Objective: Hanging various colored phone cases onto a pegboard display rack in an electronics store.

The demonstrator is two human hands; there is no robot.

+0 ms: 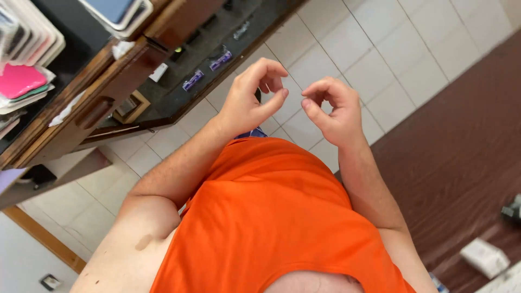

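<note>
Fingers of the left hand (251, 100) curl inward over the white tiled floor (380, 49), the thumb stretched out toward the bent forefinger so that the two tips sit near each other without clearly meeting. Something dark and small shows just behind that hand, between palm and curled fingers, but too little of it appears to tell what it is or whether the hand grips it. The right hand (334, 108) sits just beside the left, level with it, its fingers rolled into a loose fist and the thumb laid forward along them; the tips of forefinger and thumb press close together as in a pinch, yet nothing can be made out between them. The two hands stay apart, a narrow gap of tile showing between the left thumb tip and the right knuckles. Both forearms rise from either side of a bright orange sleeveless shirt (271, 217) that fills the lower middle of the view.

To the left stands a dark wooden counter with a glass-topped display shelf (108, 87), holding small purple packets (206, 69). Stacked flat cases in pink and white (24, 59) rest at the far left edge. On the right runs a dark brown wooden tabletop (461, 141) with a small white box (484, 257) near its lower corner.
</note>
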